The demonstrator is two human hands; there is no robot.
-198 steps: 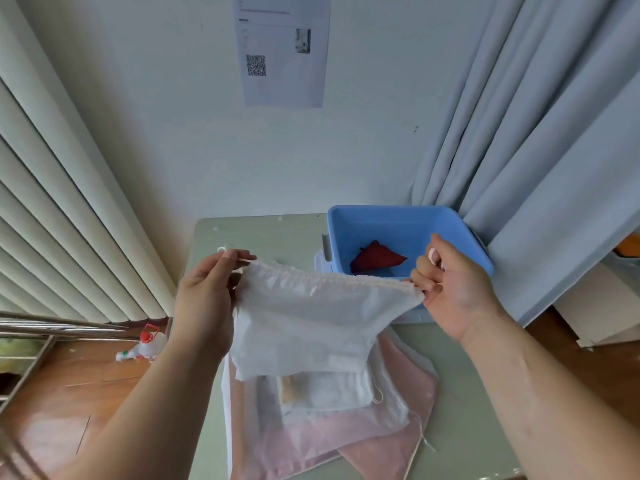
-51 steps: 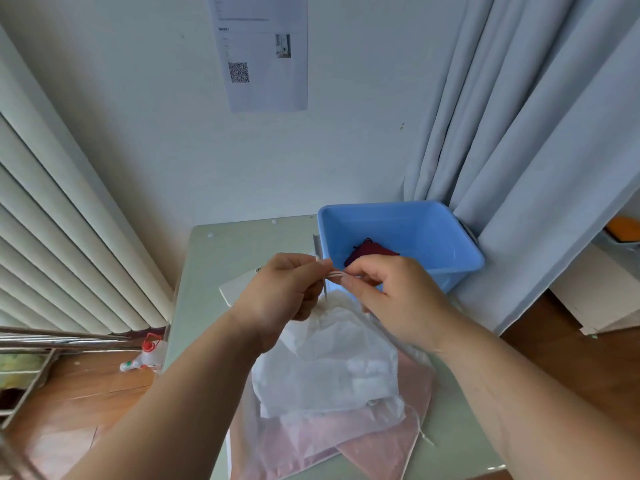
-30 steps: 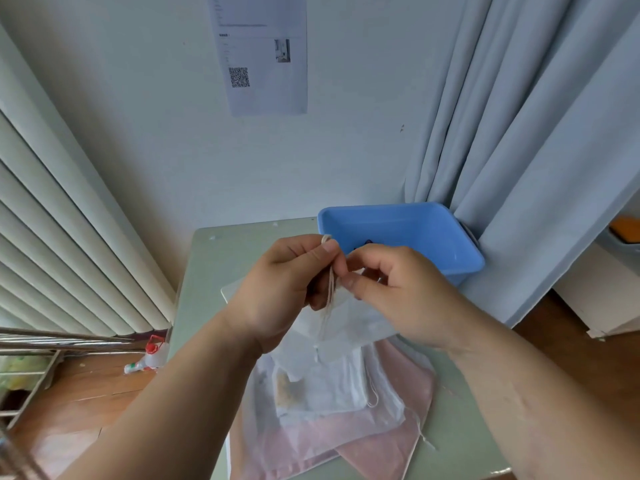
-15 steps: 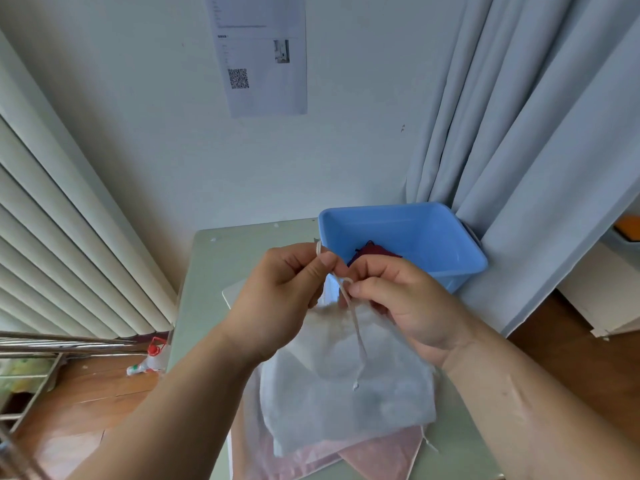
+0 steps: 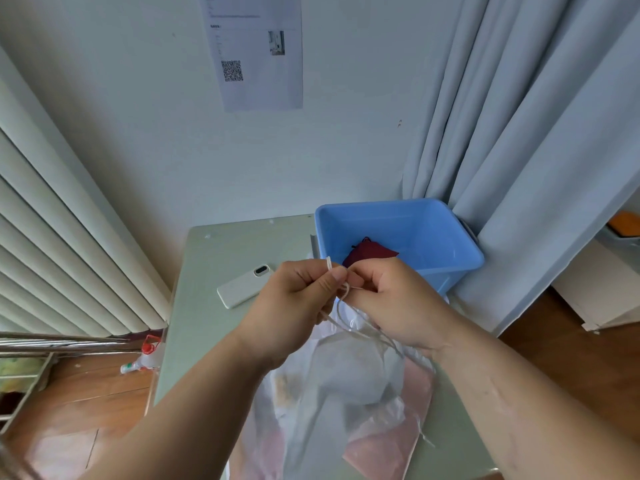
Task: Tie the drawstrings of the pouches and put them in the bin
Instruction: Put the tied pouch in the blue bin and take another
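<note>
Inside the blue bin (image 5: 446,258) lies one dark red pouch (image 5: 369,253), while both hands' fingers (image 5: 332,277) pinch white drawstrings (image 5: 341,306).

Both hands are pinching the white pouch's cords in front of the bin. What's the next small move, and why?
Probably pull the two ends apart to cinch the knot. The left hand and right hand pinch the drawstring where it crosses, with loose loops hanging toward the white pouch.
</note>
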